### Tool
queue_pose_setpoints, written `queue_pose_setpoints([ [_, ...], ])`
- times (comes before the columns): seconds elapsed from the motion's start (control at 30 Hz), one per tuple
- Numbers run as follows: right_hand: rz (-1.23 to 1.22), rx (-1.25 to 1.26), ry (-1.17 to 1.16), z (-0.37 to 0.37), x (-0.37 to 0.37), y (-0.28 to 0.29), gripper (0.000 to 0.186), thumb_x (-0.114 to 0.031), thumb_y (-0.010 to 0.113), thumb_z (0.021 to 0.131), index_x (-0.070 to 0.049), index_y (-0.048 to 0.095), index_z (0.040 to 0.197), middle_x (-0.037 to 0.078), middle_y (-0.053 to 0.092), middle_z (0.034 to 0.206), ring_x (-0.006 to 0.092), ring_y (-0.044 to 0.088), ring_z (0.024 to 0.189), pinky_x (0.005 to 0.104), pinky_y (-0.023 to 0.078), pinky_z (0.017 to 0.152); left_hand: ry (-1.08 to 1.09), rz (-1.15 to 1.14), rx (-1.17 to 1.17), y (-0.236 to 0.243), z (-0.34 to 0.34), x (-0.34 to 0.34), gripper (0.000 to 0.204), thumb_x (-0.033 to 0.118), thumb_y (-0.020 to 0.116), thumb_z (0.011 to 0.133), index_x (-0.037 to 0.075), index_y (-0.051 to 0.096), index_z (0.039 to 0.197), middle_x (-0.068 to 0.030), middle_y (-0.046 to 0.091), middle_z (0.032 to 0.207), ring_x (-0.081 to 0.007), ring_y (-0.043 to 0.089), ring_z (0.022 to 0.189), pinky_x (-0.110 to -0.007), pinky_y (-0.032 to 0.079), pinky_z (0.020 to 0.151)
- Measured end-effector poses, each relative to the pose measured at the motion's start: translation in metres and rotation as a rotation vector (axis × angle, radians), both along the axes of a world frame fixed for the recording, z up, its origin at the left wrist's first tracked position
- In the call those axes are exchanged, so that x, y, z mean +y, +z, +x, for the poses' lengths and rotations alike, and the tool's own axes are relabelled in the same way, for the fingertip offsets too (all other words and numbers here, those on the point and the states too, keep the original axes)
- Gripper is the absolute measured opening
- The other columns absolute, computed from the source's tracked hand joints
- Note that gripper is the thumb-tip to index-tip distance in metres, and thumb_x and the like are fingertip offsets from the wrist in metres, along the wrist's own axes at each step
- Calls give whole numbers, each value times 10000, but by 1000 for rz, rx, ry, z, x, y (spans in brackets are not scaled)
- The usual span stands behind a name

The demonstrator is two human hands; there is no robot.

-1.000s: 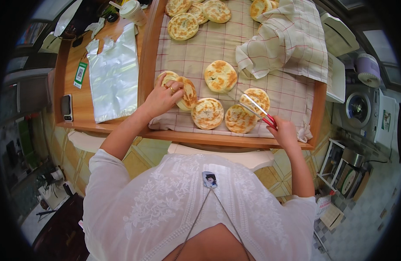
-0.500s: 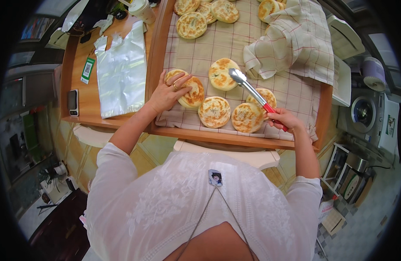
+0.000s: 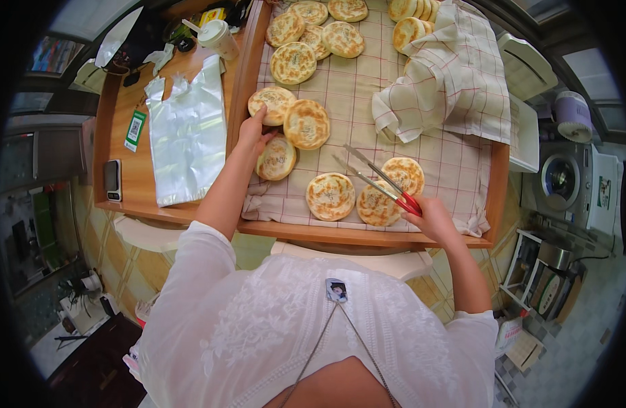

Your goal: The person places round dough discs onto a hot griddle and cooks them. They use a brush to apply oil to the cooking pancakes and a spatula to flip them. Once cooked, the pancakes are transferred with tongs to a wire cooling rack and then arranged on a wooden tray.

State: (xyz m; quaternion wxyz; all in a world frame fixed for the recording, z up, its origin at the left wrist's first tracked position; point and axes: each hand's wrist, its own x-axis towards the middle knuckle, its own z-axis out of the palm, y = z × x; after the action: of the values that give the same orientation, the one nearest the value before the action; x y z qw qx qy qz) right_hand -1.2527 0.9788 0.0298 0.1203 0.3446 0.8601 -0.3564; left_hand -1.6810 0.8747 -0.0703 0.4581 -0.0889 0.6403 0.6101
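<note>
One view, head camera. Landmark: checked cloth lining the wooden tray. Left hand, at the cloth's left edge, fingers pressed loosely on a round flatbread (touching, not lifting). Right hand, at the cloth's near edge, grips red-handled tongs, tips parted above the cloth. Step, judged: sorting breads. Next move calls for closing the tongs on one bread.

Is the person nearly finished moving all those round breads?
Hard to call. Done: several flatbreads lie in rows at the tray's far end. In hand: the left hand touches a flatbread by the tray's left edge, and the right hand holds open tongs over the checked cloth. Left: four near breads lie untouched.
</note>
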Motion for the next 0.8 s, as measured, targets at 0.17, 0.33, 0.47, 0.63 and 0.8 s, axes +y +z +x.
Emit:
queue_pose_setpoints([
  [0.17, -1000, -47, -547, -6, -1, -2, 297, -266, 582, 908, -17, 564, 1068, 50, 592, 685, 56, 438, 449, 195, 329, 400, 86, -10, -70, -2, -2, -2, 445, 295, 526, 930, 50, 416, 1285, -128, 489, 1244, -261, 520, 1097, -464, 472, 884],
  [0.33, -1375, 110, -527, -30, 7, -46, 336, -278, 518, 947, 27, 540, 1086, 46, 588, 699, 35, 385, 428, 185, 281, 378, 68, -80, -61, -4, -6, -2, 406, 278, 498, 940, 57, 428, 1273, -120, 495, 1247, -257, 513, 1108, -459, 480, 859],
  [0.47, -1432, 168, -490, -59, 6, -61, 311, -261, 502, 955, 17, 540, 1089, 40, 585, 698, 37, 370, 415, 176, 270, 379, 11, -67, -57, -5, -11, -6, 360, 265, 520, 930, 66, 460, 1224, -100, 539, 1165, -234, 529, 1041, -434, 485, 810],
  [0.63, -1336, 250, -504, -59, 5, -56, 291, -245, 496, 957, 11, 545, 1087, 33, 571, 679, 35, 364, 398, 177, 264, 374, -28, -24, 50, -20, -6, -8, 297, 224, 557, 911, 75, 501, 1163, -81, 553, 1161, -226, 537, 1019, -406, 474, 790],
  [0.8, -1291, 477, -635, -64, 12, -44, 297, -255, 468, 971, 12, 523, 1090, 30, 552, 670, 37, 353, 384, 179, 260, 369, -185, -16, 154, -7, -1, 0, 283, 193, 588, 891, 76, 517, 1139, -53, 585, 1076, -184, 554, 964, -350, 465, 775],
])
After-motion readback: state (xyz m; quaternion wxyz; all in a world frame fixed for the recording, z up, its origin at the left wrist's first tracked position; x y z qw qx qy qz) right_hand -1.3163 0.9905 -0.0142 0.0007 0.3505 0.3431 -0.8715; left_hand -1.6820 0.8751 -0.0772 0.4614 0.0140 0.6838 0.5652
